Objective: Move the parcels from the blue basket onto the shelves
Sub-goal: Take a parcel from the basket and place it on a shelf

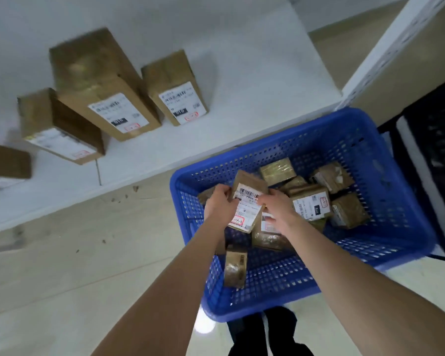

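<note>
Blue basket (267, 143): stands on the floor (62, 253), just beside the white shelf (242, 73); loose parcels (310, 204) lie inside at mixed angles.
Held parcel (249, 199): brown carton with a white label, inside the basket's outline and over the pile, towards the left wall. Whether it is clear of the parcels beneath cannot be told.
Left hand (220, 201): fingers (226, 192) curl round the carton's left edge.
Right hand (275, 205): fingers (263, 199) pinch the right edge beside the barcode.
Reason for hold: an edge grip on both sides leaves the label uncovered, probably so that it can be read before a shelf place is chosen.
Facing: the label face points up towards the person.
Long axis: runs away from the person, roughly towards the shelf, with the barcode at the far end and the red-stamped corner at the near end.
Shelved cartons (103, 83): stand on end near the shelf's front edge with labels facing outward, apparently for reading from the aisle.
Progress: judged partway, as several parcels lie in the basket.
</note>
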Tool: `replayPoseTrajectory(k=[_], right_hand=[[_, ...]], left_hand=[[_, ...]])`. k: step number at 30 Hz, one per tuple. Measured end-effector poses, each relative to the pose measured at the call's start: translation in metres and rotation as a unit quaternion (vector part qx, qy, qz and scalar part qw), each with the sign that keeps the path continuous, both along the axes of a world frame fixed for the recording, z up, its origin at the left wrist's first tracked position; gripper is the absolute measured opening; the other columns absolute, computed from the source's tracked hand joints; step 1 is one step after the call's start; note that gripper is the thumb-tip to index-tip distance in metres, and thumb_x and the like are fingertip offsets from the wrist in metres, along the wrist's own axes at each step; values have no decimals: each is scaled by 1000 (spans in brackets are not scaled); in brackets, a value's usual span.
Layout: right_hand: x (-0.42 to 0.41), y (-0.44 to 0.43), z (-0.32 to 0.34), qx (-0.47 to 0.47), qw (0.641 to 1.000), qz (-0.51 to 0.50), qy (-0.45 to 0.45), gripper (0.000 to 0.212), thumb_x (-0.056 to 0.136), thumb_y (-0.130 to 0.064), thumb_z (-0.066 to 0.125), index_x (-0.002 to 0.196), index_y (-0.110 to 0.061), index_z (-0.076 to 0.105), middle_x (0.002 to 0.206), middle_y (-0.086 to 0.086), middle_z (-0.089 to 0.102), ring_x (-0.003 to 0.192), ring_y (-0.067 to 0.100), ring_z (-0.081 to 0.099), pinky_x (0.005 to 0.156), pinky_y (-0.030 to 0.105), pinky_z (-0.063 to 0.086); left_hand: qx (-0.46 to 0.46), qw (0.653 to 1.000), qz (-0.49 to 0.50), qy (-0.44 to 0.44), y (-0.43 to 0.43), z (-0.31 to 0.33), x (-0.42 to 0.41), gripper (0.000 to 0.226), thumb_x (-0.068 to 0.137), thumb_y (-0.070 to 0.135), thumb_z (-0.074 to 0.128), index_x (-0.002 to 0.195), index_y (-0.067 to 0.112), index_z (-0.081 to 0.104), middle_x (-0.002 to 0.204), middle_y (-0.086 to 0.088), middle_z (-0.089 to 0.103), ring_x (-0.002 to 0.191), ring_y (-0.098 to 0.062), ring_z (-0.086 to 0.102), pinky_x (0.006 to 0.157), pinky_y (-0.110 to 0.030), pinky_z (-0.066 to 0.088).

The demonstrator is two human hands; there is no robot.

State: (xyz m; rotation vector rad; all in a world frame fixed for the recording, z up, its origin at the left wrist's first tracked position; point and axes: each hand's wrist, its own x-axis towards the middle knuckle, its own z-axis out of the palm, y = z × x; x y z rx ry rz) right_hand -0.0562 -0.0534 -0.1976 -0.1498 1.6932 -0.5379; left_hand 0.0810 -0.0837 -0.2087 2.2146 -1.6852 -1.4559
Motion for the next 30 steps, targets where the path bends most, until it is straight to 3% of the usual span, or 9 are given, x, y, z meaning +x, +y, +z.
replayPoseTrajectory(k=[2, 4, 7, 12, 16, 21, 24, 27, 30], right_hand=[[-2, -3, 57, -14, 1000, 14, 0, 23, 91, -9, 57, 114, -9, 56, 84, 1, 61, 79, 15, 55, 89, 38, 46], [-3, -5, 113, -33, 999, 26, -6, 23, 92, -12, 61, 114, -6, 57, 88, 4, 65, 80, 17, 58, 97, 43, 44], [-4, -9, 190, -67, 998, 12, -16, 21, 89, -14, 64, 109, -9, 58, 97, 9, 69, 98, 28, 63, 103, 51, 43], [-8, -7, 287, -136, 988, -30, -62, 49, 81, -27, 75, 125, -26, 53, 109, 10, 70, 102, 33, 64, 95, 58, 47], [-9, 6, 345, -177, 978, -30, -108, 54, 81, -24, 76, 126, -37, 48, 114, 11, 66, 105, 35, 61, 86, 60, 50], [-9, 27, 413, -243, 967, -18, -70, 59, 80, -34, 77, 131, -34, 49, 113, 10, 67, 105, 34, 62, 83, 49, 54], [-12, 42, 456, -278, 958, -28, -63, 59, 81, -36, 75, 133, -27, 49, 113, 7, 67, 101, 29, 63, 79, 42, 53], [-18, 57, 492, -305, 950, -19, -64, 57, 83, -36, 73, 132, -18, 51, 112, 7, 68, 97, 26, 63, 71, 38, 50], [-21, 73, 523, -319, 946, -9, -67, 53, 83, -37, 73, 127, -14, 53, 106, 6, 70, 92, 24, 65, 67, 36, 50]], left_hand=[[-21, 1000, -6, 22, -7, 57, 4, 34, 89, 22, 58, 122, 20, 51, 113, -1, 66, 101, -22, 62, 81, -33, 50], [-41, 998, -20, 38, -14, 115, 7, 33, 89, 23, 59, 122, 19, 54, 111, 0, 67, 101, -20, 63, 83, -35, 51], [-51, 996, -4, 78, -19, 197, 9, 35, 89, 22, 62, 123, 17, 56, 114, -2, 67, 100, -19, 64, 87, -38, 53], [-95, 991, 5, 96, -15, 304, 11, 35, 92, 26, 59, 126, 16, 55, 116, -2, 67, 103, -19, 63, 91, -34, 50], [-130, 981, 47, 136, -3, 371, 12, 35, 95, 24, 55, 129, 14, 54, 116, -5, 67, 98, -19, 65, 86, -33, 53], [-139, 973, 45, 180, 23, 444, 9, 48, 93, 32, 57, 137, 17, 44, 117, -6, 66, 99, -23, 66, 88, -41, 54], [-126, 965, 64, 222, 46, 487, 6, 60, 92, 43, 57, 142, 19, 35, 122, -6, 64, 101, -21, 64, 86, -35, 52], [-96, 966, 77, 227, 68, 520, 8, 73, 88, 59, 51, 148, 26, 26, 130, -8, 60, 121, -30, 54, 103, -51, 41], [-94, 965, 70, 233, 92, 547, 9, 66, 91, 60, 44, 147, 29, 28, 130, -8, 58, 122, -32, 52, 103, -56, 40]])
